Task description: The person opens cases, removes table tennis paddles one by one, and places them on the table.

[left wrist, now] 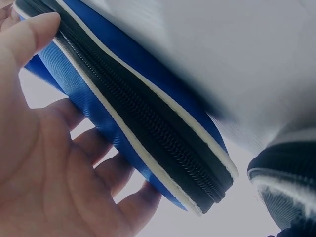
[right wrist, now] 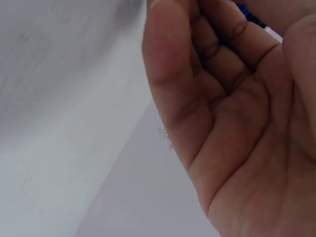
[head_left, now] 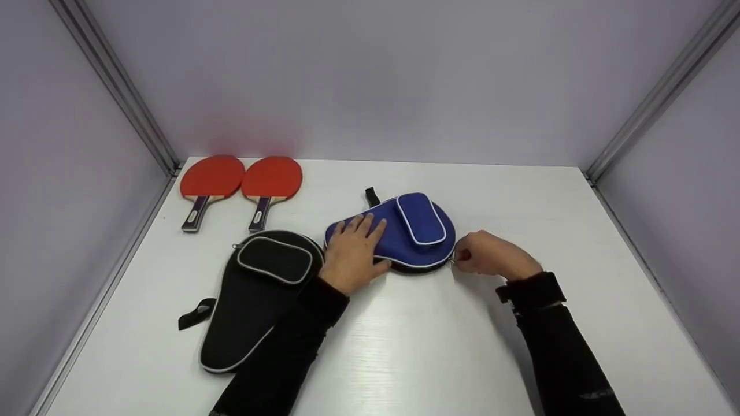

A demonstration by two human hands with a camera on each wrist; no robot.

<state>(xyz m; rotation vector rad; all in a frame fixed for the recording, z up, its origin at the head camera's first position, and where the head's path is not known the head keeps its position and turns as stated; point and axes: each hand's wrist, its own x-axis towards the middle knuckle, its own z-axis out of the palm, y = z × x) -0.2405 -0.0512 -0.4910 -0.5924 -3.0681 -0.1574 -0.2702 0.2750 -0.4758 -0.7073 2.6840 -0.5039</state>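
A blue table tennis paddle case (head_left: 384,231) with white piping lies on the white table, its small pocket (head_left: 422,219) facing up. My left hand (head_left: 352,254) rests on its narrow end with the fingers spread over the top. In the left wrist view, the thumb (left wrist: 37,34) lies along the case's black zipper (left wrist: 143,118), whose teeth are joined where they show. At the right, rounded edge, my right hand (head_left: 491,254) has curled fingers and pinches the zipper pull (head_left: 451,261). The right wrist view shows the curled fingers (right wrist: 170,59), with the pull hidden.
A black paddle case (head_left: 248,306) with grey piping lies at the left front, partly under my left forearm. Two red table tennis paddles (head_left: 213,176) (head_left: 272,178) lie at the back left. Pale walls (head_left: 370,81) enclose the table at the back and sides.
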